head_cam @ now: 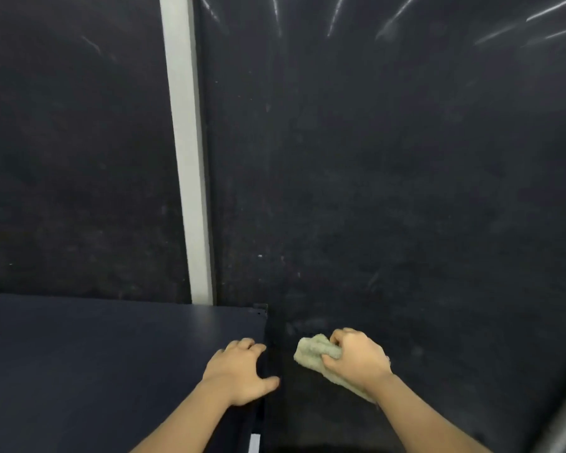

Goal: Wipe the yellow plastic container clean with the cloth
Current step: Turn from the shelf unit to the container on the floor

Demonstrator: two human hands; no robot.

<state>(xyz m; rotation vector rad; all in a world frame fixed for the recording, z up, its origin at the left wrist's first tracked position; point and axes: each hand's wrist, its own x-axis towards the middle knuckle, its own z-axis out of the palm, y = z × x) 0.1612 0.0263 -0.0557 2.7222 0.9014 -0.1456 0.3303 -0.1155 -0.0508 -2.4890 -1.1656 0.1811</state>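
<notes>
Head view, nearest: both bare forearms reach forward from the bottom edge.
Right hand point(356, 359): fingers point(332, 358) curled tight round a bunched pale-green cloth point(314, 353), held off the table's right edge, over dark floor.
Left hand point(239, 374): palm down, fingers spread and holding nothing, at the edge of the dark table point(95, 361).
Yellow container: not in sight (nowhere in this view).
Risk: with the container out of sight, the cloth may wipe the wrong surface.
</notes>
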